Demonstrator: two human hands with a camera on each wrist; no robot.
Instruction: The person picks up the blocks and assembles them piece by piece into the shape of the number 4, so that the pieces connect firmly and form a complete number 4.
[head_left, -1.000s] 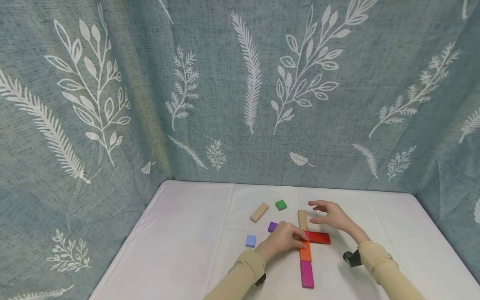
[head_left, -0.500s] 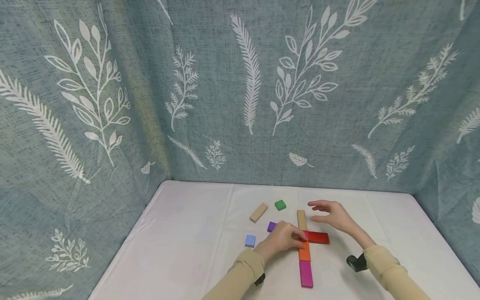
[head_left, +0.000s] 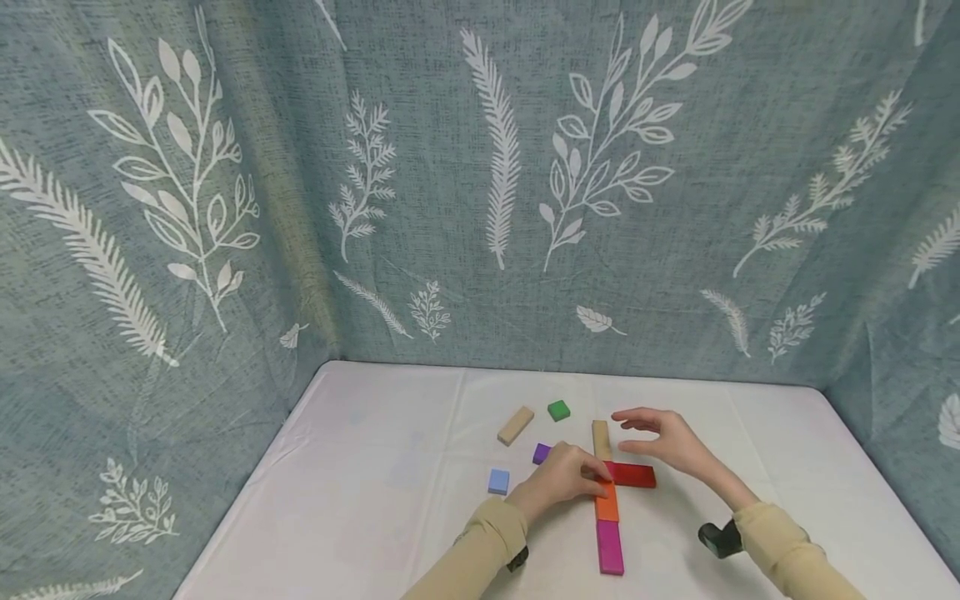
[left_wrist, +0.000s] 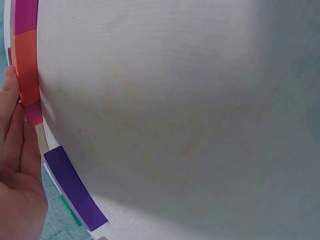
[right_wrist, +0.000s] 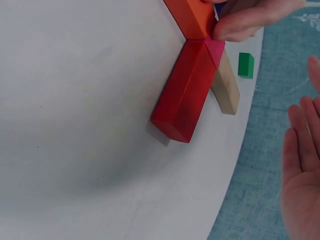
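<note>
Head view is showing the whole line on the white surface (head_left: pixel 375 475): from the orange block (head_left: pixel 607 507), the magenta block (head_left: pixel 610 546) is lying at 6 o'clock, the pink block (head_left: pixel 609 472) at 12, a wooden block (head_left: pixel 602 437) beyond it. The red block (head_left: pixel 634 475) is pointing toward 3 o'clock from the pink one. Only this view is clearly giving the light blue block (head_left: pixel 498 482) at 9 o'clock and the loose wooden block (head_left: pixel 516 426) at 10; the green block (head_left: pixel 558 410) is sitting at 11. Right wrist view is revealing the red block's end face, left wrist view the purple block (left_wrist: pixel 75 187) as a long bar, which the left hand (head_left: pixel 566 477) is partly hiding from above. That hand's fingers are resting bent on the orange and pink blocks; whether they are gripping, one cannot tell. The right hand (head_left: pixel 671 437) is hovering beside the line's wooden block, between 1 and 2 o'clock, fingers loosely apart, holding nothing. Wrist views are cutting both hands off.
</note>
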